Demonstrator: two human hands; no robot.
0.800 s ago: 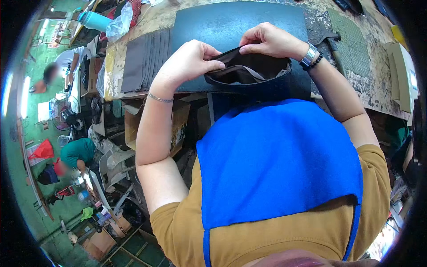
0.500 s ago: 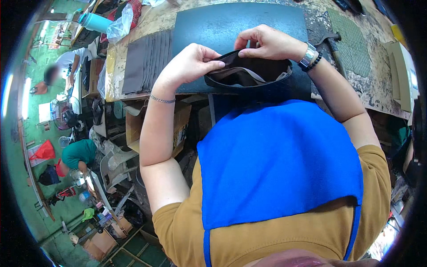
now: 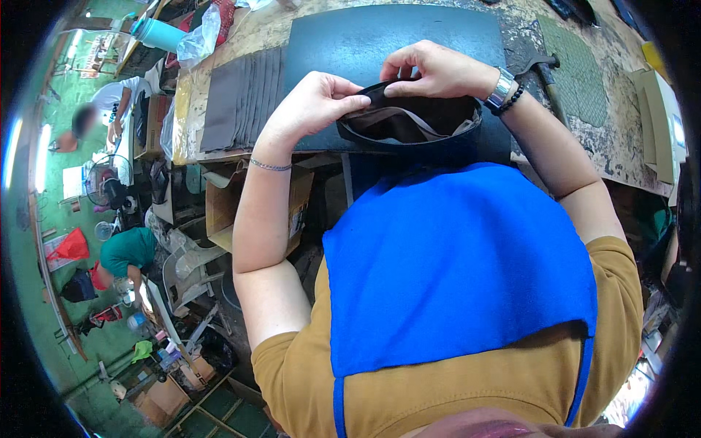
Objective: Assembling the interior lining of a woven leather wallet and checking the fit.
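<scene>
- The right hand [image 3: 440, 71] has slid leftward along the far rim of the black pouch [image 3: 438, 140], nearer the left hand [image 3: 319, 102]; work seems centred there;
- both hands pinch that rim, thumbs against fingers;
- the pouch gapes at the near edge of the dark mat [image 3: 394, 36]; pale-edged lining [image 3: 420, 123] inside;
- cardboard box [image 3: 221, 213] below the mat's near-left corner; contents unclear

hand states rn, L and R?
Left hand: closed, pinching the dark pouch by its rim, thumb on the near side.
Right hand: closed, pinching the same pouch's rim farther right.
</scene>
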